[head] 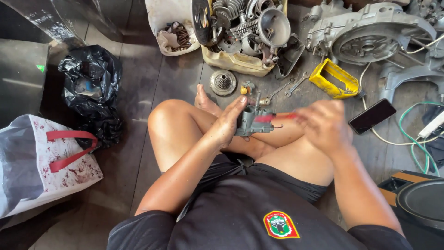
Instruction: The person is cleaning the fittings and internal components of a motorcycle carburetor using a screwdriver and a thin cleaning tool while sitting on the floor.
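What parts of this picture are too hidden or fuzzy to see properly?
All in the head view:
- The right hand is motion-blurred, so its grip on the red-handled tool is unclear.
- The tool's tip is hidden behind the grey metal part that the left hand holds.
- The engine casing is cut off by the top edge.
- Small bits in the white bag are too tiny to identify.

We see a small grey metal carburettor body (pixel 252 121), held above crossed legs, just left of centre. A red-handled tool (pixel 273 117), blurred, lies across its top, pointing toward three o'clock. A thin pin sticks out of its right side.
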